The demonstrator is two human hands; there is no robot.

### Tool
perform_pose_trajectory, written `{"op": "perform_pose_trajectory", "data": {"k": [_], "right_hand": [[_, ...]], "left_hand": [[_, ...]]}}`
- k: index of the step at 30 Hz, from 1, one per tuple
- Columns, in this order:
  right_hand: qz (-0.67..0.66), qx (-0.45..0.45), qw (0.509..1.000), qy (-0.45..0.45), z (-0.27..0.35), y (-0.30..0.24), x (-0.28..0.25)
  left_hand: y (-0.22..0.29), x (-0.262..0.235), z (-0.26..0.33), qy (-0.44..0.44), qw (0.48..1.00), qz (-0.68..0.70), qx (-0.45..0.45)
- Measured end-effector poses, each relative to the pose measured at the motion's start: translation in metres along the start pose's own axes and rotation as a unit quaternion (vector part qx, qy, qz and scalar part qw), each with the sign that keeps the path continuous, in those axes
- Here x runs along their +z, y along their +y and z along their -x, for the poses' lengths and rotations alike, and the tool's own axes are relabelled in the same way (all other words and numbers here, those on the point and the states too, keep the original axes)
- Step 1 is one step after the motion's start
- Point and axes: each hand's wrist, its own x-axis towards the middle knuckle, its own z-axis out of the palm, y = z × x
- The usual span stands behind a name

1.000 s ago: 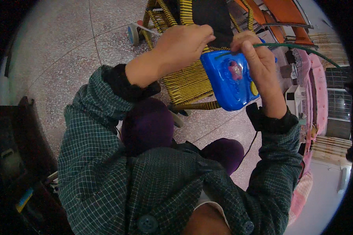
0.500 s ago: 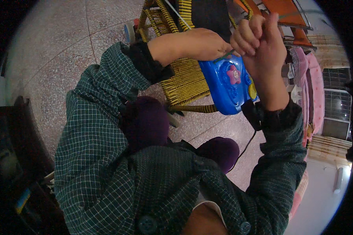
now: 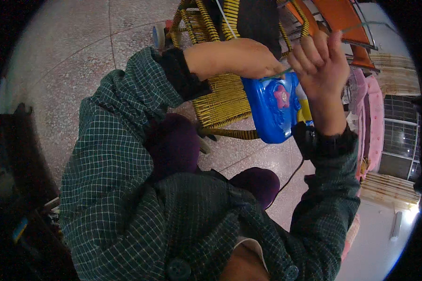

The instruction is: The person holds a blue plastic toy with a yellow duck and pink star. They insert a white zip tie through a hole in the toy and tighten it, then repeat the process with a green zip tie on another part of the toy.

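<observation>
A thin green cord [image 3: 281, 74] runs from the fingertips of my left hand [image 3: 258, 58] toward my right hand [image 3: 320, 68]. My left fingers are pinched on it, with the back of the hand hiding part of the grip. My right fingers are curled round the cord with the thumb raised, and its free end trails off to the upper right. Directly below both hands is a blue plastic toy [image 3: 267, 117]. A pink star-shaped piece [image 3: 282, 96] sits on its face, and a yellow part [image 3: 305, 111] is at its right side.
Behind the toy stands a yellow-and-black woven chair [image 3: 222, 100], with dark cloth [image 3: 259, 23] on its upper part. Orange panels [image 3: 337, 18] are at the upper right, beside pink bedding [image 3: 374, 117]. A black cable [image 3: 290, 180] hangs by my right sleeve. Speckled tiles [image 3: 79, 42] cover the floor.
Both hands, the chair and the toy sit slightly farther right and lower in the picture. More of the cord's trailing end shows beyond my right hand. Both hands keep hold of the cord.
</observation>
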Motion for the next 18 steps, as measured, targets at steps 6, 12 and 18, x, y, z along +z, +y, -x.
{"op": "perform_pose_trajectory", "data": {"k": [6,12,18], "right_hand": [[0.026,-0.001,0.999,0.033,0.013,0.002,0.009],[0.033,-0.051,0.985,0.161,0.011,-0.001,0.027],[0.117,-0.063,0.991,0.026,0.017,-0.001,0.032]], "left_hand": [[-0.003,0.001,0.001,0.01,0.999,-0.027,0.029],[-0.006,0.005,-0.002,0.031,0.997,0.017,0.063],[-0.008,0.011,-0.003,0.005,0.999,-0.045,0.019]]}}
